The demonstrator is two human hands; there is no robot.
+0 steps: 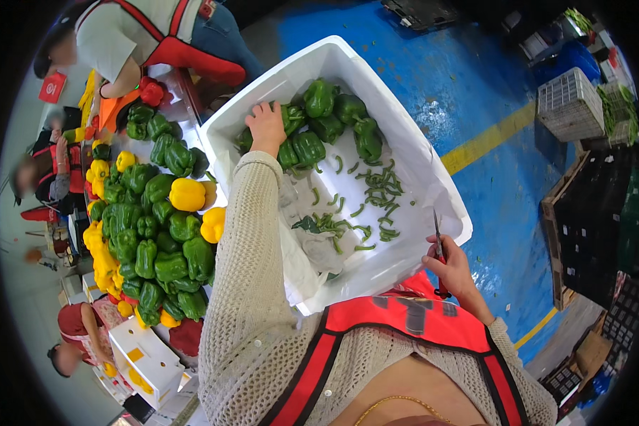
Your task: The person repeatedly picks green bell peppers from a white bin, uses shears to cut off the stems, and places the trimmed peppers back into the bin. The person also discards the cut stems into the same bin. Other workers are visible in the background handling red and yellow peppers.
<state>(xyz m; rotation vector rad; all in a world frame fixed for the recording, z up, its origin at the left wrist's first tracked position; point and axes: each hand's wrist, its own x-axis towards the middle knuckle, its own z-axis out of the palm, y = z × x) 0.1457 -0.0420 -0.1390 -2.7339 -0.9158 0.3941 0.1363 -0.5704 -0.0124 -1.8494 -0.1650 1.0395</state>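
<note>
A white plastic tub (404, 101) lies before me, holding green bell peppers (319, 98) at its far end and many cut green stems (382, 186) on its floor. My left hand (266, 127) reaches over the tub's far left part and rests on a green pepper; its fingertips are partly hidden, so its grip is unclear. At the tub's near right corner, my right hand (448, 265) holds pruning scissors (440, 250) with red-and-black handles, blades pointing away from me. Crumpled white paper or film (319, 247) lies in the tub near the stems.
Left of the tub, a table carries a large pile of green peppers (154, 234) and yellow peppers (187, 194). Several co-workers stand around it. A white box (138, 362) is at lower left. Stacked crates (570, 104) and a loaded pallet (556, 250) stand on the right.
</note>
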